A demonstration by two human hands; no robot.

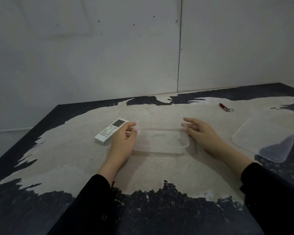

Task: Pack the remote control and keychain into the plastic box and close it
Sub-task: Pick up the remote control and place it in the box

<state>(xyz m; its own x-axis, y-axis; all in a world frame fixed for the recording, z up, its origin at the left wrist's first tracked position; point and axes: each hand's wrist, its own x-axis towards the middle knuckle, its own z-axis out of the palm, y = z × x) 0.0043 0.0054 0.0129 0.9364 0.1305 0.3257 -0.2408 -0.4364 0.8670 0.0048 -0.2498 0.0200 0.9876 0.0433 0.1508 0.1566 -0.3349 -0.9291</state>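
**Steadying the empty box before packing**

You are bracketing the clear plastic box (161,141) with both hands, so it sits square in front of you. Your left hand (124,143) is touching its left end, grip loose and holding nothing; your right hand (202,134) is resting at its right end, fingers spread. The remote control (110,131) is lying just beside your left hand, the keychain (226,108) well apart at the back right, and the lid (268,139) is waiting on the worktop (75,150) to your right.
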